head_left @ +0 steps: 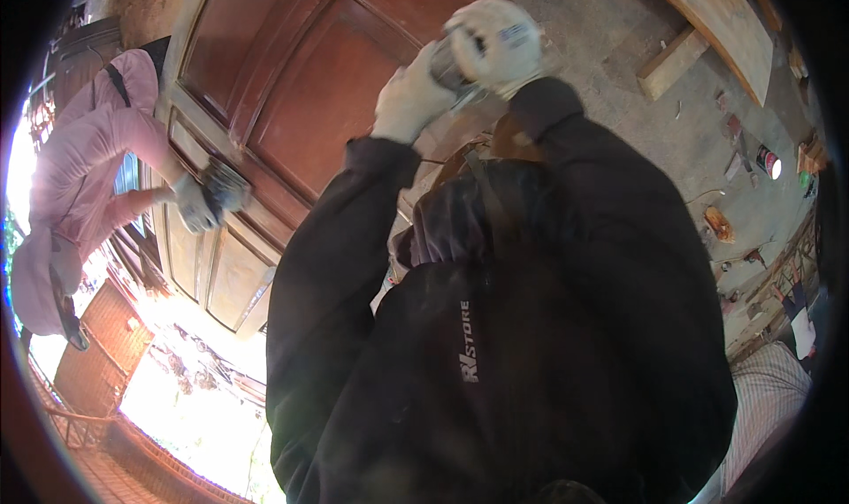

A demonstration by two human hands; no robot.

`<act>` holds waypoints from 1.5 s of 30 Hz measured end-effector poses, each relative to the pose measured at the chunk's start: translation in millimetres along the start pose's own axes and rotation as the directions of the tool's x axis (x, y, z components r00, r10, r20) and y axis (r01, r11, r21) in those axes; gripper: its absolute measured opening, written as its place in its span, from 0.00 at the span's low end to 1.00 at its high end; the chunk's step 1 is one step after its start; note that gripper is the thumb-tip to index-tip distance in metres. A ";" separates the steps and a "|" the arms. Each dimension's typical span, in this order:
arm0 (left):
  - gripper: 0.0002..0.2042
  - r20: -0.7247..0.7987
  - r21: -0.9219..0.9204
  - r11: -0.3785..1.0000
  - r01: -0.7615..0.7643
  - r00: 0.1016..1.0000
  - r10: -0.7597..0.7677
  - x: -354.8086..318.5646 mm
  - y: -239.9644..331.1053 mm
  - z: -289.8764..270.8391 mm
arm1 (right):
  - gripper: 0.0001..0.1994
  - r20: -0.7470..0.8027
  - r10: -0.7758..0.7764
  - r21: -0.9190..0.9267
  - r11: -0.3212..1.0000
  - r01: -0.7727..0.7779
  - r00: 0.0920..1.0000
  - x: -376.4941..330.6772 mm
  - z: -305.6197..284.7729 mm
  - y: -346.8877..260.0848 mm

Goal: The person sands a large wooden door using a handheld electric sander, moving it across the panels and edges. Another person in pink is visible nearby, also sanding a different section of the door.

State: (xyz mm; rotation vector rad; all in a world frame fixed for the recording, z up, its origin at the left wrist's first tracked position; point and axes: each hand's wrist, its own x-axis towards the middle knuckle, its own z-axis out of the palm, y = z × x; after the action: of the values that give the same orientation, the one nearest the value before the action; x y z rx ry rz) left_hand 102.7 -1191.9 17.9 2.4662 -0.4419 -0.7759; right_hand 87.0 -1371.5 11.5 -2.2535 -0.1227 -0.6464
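Grey floor [594, 72] bears timber [674, 64] near a panelled door [309, 97].

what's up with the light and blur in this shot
Head view: bright glare washes out the lower left; head view: the fisheye bows the edges of the brown door and leaves the corners black; head view: the gloved right hand and the co-worker's tool look soft, perhaps from motion; head view: the dark jacket loses detail.

The person wears a loose black top [575, 354] with pale block lettering [469, 340] on it and long dark sleeves ending in cuffs. Off-white gloves cover the left hand [409, 100] and right hand [506, 49], the latter's showing a small bluish-grey mark [513, 34].
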 end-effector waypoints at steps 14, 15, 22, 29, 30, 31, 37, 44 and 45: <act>0.38 0.127 0.195 0.968 0.160 0.974 -0.187 -70.0 -6.4 5.7 | 0.06 0.011 0.100 0.038 0.994 -0.100 0.995 -57.7 0.1 -46.9; 0.38 0.090 0.203 0.972 0.122 0.986 -0.142 -68.3 -5.0 11.5 | 0.07 -0.008 0.088 0.000 0.996 -0.088 0.996 -56.6 -6.4 -40.6; 0.39 0.305 0.107 0.976 0.187 0.928 -0.211 -77.5 -42.4 -4.3 | 0.07 0.114 0.202 0.027 0.978 -0.206 0.973 -60.7 25.0 -73.9; 0.31 0.201 0.167 0.981 0.097 0.971 -0.131 -45.0 19.2 1.4 | 0.05 -0.072 0.172 -0.025 0.984 -0.174 0.982 -50.9 -13.2 -35.1; 0.34 0.215 0.148 0.983 0.106 0.967 -0.137 -45.5 15.9 2.2 | 0.05 -0.108 0.154 -0.016 0.987 -0.157 0.982 -48.4 -11.0 -33.4; 0.36 0.229 0.129 0.985 0.116 0.963 -0.143 -47.1 3.2 2.5 | 0.05 -0.079 0.166 0.033 0.986 -0.164 0.983 -49.8 -5.5 -36.7; 0.33 0.247 0.042 0.980 0.195 0.948 -0.200 -70.2 -8.7 -5.3 | 0.07 -0.053 0.194 0.130 0.974 -0.186 0.979 -62.6 10.2 -52.6; 0.28 0.065 0.067 0.997 0.044 0.997 -0.049 -11.1 20.5 20.8 | 0.04 -0.124 0.044 -0.014 0.999 -0.047 0.991 -35.4 -20.5 4.9; 0.28 0.025 0.040 0.999 -0.032 0.999 0.031 8.5 11.5 24.0 | 0.09 0.046 0.131 -0.032 0.991 -0.129 0.990 -19.1 -27.5 10.1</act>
State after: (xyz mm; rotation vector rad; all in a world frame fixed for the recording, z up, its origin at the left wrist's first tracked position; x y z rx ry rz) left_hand 93.1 -1214.0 3.7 2.4833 -0.5082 -0.7922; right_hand 61.9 -1395.9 11.2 -2.2841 0.0100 -0.5276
